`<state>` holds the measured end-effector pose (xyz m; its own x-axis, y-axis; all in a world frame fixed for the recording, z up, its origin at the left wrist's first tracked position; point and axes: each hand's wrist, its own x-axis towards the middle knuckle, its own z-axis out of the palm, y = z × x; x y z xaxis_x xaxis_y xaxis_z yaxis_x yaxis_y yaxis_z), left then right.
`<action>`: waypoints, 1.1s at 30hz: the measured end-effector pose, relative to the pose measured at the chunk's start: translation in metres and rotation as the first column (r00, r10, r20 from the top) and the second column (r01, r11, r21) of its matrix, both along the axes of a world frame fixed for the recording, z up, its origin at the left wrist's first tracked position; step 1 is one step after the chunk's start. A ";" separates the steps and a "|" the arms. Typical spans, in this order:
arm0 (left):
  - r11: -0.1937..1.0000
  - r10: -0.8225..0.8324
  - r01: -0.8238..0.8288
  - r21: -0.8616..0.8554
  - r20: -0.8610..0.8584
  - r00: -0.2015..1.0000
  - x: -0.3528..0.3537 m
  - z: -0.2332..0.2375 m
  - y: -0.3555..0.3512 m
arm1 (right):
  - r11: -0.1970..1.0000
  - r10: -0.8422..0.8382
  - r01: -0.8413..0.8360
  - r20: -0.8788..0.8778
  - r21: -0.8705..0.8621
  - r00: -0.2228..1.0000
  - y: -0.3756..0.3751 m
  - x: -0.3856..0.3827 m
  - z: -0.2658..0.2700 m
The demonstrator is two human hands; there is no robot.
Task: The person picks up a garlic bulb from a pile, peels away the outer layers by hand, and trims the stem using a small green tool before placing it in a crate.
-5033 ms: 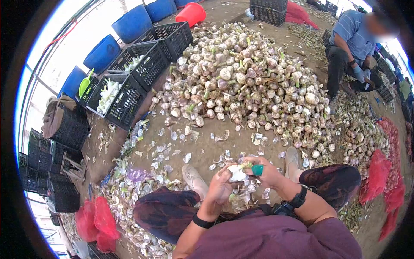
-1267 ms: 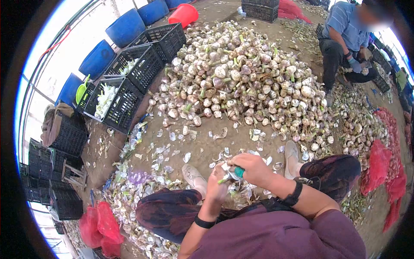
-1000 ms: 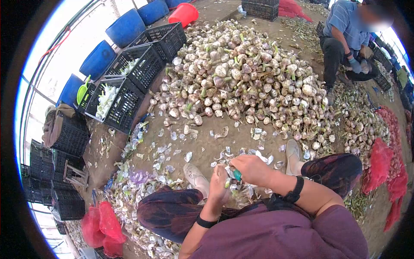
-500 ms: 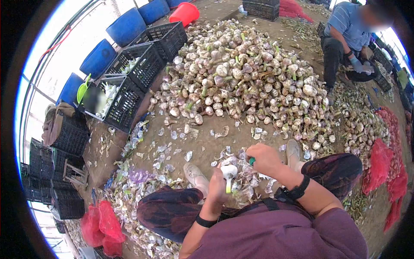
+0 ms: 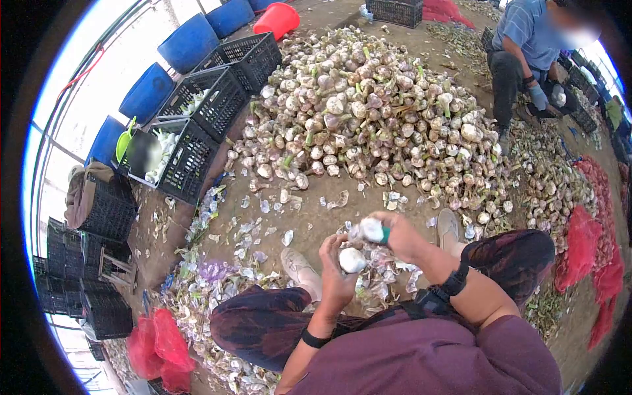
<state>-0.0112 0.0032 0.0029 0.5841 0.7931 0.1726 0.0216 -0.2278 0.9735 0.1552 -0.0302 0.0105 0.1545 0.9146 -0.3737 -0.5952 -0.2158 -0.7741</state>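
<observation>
My left hand (image 5: pixel 337 280) is closed around a white, peeled-looking garlic bulb (image 5: pixel 352 261), its smooth round side facing up. Just beyond it, my right hand (image 5: pixel 403 238) is closed on a small green tool (image 5: pixel 386 236), mostly hidden by the fingers. At the right fingertips shows a whitish, purple-edged lump (image 5: pixel 370 230), blurred; it looks like a garlic bulb or its loose skin. Below both hands, papery garlic skins (image 5: pixel 382 280) lie on the ground between my feet. A large heap of unpeeled garlic bulbs (image 5: pixel 368 118) rises in front of me.
Black crates (image 5: pixel 187 161) with white garlic stand at the left, by blue tubs (image 5: pixel 146 92) and a red bucket (image 5: pixel 276 21). Red mesh bags (image 5: pixel 158 349) lie at lower left, with more mesh (image 5: pixel 579 247) at right. Another person (image 5: pixel 526 59) crouches at upper right, wearing gloves.
The bulb in my left hand has turned, so its green stem no longer shows. My right hand has shifted slightly left, and a whitish lump now shows at its fingertips.
</observation>
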 end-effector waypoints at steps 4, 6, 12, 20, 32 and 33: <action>0.979 -0.009 0.023 -0.203 0.073 0.997 -0.001 0.007 0.001 | 0.984 -0.098 -0.170 0.972 0.062 -0.213 -0.007 0.016 -0.026; 0.974 0.002 0.012 -0.224 0.066 0.998 -0.001 0.002 0.004 | 0.966 0.008 -0.256 0.999 -0.021 -0.051 -0.012 0.022 -0.020; 0.976 0.200 -0.217 -0.034 -0.267 0.943 -0.005 -0.020 0.009 | 0.926 0.290 -0.377 0.623 0.007 0.726 -0.001 0.000 -0.035; 0.951 0.213 -0.256 -0.172 -0.231 0.949 0.000 -0.006 0.009 | 0.890 0.265 -0.362 -0.332 -0.277 0.905 0.017 -0.021 -0.066; 0.658 0.677 -0.667 -0.349 -0.113 0.727 0.000 -0.002 0.016 | 0.835 0.165 -0.335 0.382 0.436 0.909 0.292 -0.043 0.056; 0.669 0.679 -0.637 -0.383 -0.034 0.734 -0.003 -0.006 0.015 | 0.772 0.007 -0.521 0.814 0.366 0.581 0.277 -0.043 0.038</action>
<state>-0.0145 0.0184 -0.0033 -0.1175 0.9794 -0.1641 -0.0695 0.1568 0.9852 0.1126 0.2464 0.0488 -0.1526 0.9445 0.2910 0.2503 0.3218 -0.9131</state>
